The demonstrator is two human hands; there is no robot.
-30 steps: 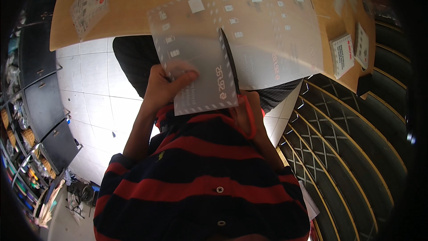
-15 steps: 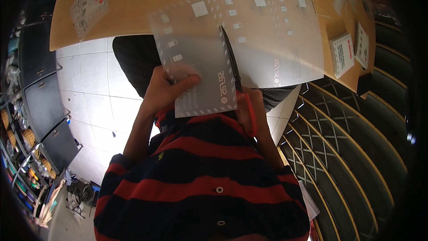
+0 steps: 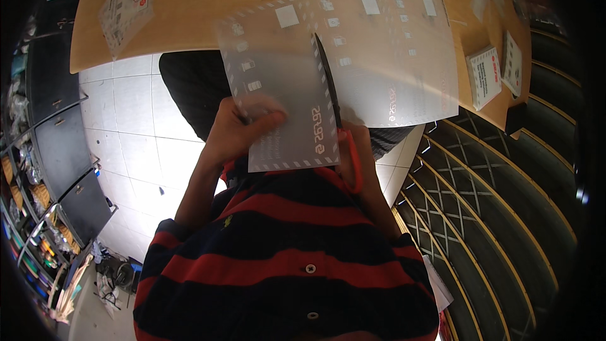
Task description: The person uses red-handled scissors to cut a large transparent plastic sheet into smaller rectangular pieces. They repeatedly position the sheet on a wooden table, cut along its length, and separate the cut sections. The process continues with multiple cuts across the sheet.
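Note:
A large translucent printed plastic sheet [image 3: 404,57] lies partly on the table and hangs over its near edge toward me. A long cut divides its near part, leaving a strip [image 3: 284,132] on the left. My left hand [image 3: 243,127] is closed on that strip's left edge, thumb on top and fingers showing faintly through from beneath. My right hand [image 3: 355,142] grips scissors [image 3: 328,76] with a red handle. Their dark blade points away from me and lies along the cut, beside a striped line. Part of the right hand is hidden behind the strip and handle.
The wooden table [image 3: 189,6] stretches out ahead. Small printed packets [image 3: 485,79] sit at its right edge, and a clear printed pouch [image 3: 129,9] lies at the left. Yellow-edged dark shelving [image 3: 467,177] stands on the right, black cabinets [image 3: 57,132] on the left.
The sheet's near strip has shifted slightly right and toward me, with my left hand moving along. The scissors stay in my right hand, almost in the same place.

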